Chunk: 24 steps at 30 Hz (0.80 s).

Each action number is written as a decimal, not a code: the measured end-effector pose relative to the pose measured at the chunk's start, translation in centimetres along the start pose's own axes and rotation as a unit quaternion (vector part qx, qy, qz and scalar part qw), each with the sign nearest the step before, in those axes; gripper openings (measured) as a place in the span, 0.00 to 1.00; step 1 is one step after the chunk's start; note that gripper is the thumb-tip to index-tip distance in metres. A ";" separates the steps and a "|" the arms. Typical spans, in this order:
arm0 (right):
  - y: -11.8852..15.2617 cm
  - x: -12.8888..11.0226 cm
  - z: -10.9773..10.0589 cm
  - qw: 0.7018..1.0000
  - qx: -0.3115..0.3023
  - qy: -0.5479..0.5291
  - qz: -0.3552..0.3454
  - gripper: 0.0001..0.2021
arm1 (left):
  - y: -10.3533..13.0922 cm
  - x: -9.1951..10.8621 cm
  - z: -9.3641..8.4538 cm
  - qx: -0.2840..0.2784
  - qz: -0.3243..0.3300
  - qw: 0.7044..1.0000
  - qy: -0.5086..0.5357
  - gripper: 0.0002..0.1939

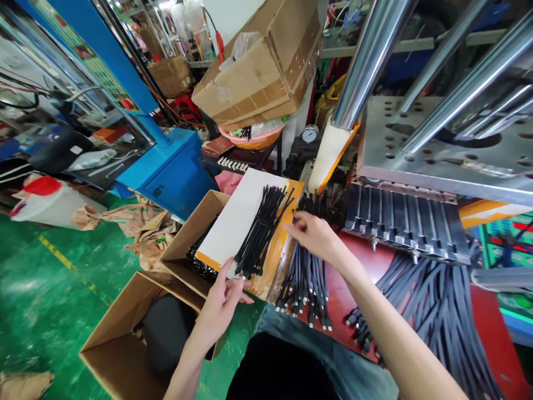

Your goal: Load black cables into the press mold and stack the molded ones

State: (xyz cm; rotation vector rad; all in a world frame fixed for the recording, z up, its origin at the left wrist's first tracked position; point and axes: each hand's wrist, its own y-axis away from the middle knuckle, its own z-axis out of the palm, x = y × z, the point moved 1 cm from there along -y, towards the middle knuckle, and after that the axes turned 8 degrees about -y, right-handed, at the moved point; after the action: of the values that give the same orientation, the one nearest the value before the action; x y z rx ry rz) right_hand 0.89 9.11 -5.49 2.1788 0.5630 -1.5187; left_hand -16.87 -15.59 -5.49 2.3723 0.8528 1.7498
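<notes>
A bundle of short black cables lies on a white and orange-yellow board. My left hand is at the bundle's near end, with its fingers stretched and apart beside the cable plugs. My right hand is over the board's right edge, its fingers curled together; what they hold, if anything, is hidden. Under and beside that hand, a second group of dark cables hangs with metal plugs toward me.
A metal mould with long dark cables coming out stands at the right, under a press plate and steel columns. Open cartons stand at the left. A blue cabinet and a large carton are behind.
</notes>
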 end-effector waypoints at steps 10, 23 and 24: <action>17.6 7.1 3.3 0.927 0.098 0.361 0.019 0.10 | 0.0 3.6 3.1 -0.117 0.068 0.988 -0.071 0.23; 25.3 4.3 0.1 0.986 0.088 0.015 0.139 0.20 | -0.3 5.0 13.6 -0.274 -0.083 0.929 0.234 0.28; 26.1 5.2 -0.2 0.975 0.150 0.059 0.155 0.21 | -0.3 5.0 13.9 -0.281 -0.069 0.934 0.208 0.28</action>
State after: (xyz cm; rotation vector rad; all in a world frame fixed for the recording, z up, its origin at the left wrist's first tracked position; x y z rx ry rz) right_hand 17.05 -11.97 -7.46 2.4549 0.0191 -1.3831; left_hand -3.47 -9.37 -6.09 1.5757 0.4400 2.1112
